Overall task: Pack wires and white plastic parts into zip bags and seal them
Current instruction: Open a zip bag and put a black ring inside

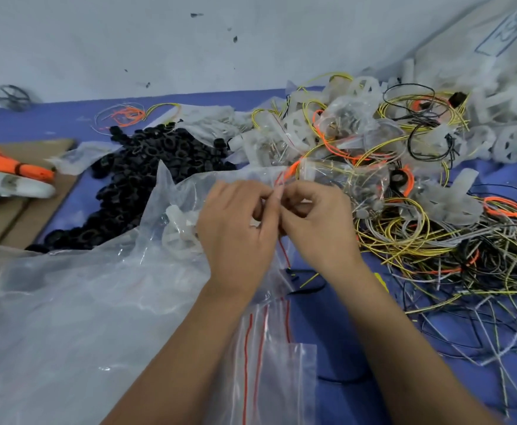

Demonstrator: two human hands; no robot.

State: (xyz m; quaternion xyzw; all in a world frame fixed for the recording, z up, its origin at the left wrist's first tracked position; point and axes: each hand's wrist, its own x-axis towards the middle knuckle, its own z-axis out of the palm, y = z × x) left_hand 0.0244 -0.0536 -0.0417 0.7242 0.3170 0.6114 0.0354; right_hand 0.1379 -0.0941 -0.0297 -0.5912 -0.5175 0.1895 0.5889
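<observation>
The person's two forearms are bare from the lower edge of the view up to the wrists; no sleeve is visible on them. The left hand (235,228) and the right hand (318,222) wear no gloves. I can see no ring, no watch and no bracelet. The fingernails look short and plain

Tangled wires (453,250) crowd the right, black rings (146,179) and a big plastic sheet (67,302) the left; bare blue table (327,326) shows between the forearms.
</observation>
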